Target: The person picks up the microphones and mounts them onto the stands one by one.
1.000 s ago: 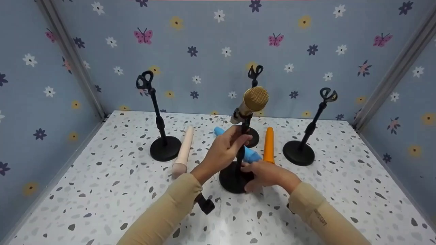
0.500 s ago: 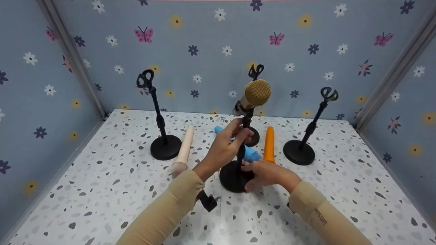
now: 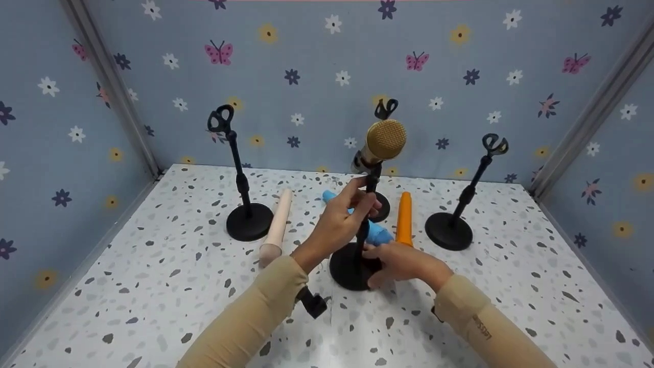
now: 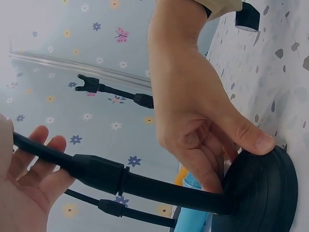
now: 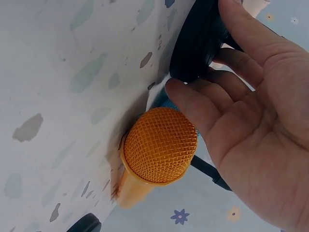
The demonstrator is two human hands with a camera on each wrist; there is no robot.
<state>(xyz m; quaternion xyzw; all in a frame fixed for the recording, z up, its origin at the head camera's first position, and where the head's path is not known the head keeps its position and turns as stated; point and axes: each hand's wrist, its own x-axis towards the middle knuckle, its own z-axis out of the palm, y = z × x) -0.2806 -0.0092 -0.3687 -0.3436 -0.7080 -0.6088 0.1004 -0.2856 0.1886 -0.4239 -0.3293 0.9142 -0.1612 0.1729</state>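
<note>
Slightly higher than a second ago, the gold microphone (image 3: pixel 386 139) sits clipped above the left hand (image 3: pixel 334 220), whose thumb and fingers curl round the held stand (image 3: pixel 362 236); below, the right hand (image 3: pixel 402 262) pinches its base (image 3: pixel 343 268). It looks stiff, smooth and bottom-heavy, best taken by pole and base. Beyond the grip lie a blue microphone (image 3: pixel 379 234) and orange microphone (image 3: pixel 404 220); behind them stands a rear stand (image 3: pixel 385 209).

The gold microphone (image 3: pixel 383 142) and orange microphone (image 5: pixel 158 150) have rough, metal-looking mesh heads; the black stand (image 4: pixel 164 191) looks like smooth, matt plastic. The worktop (image 3: pixel 168 301) is smooth, glossy toward its near edge, with dull metal rails (image 3: pixel 111 87) at its far corners.
</note>
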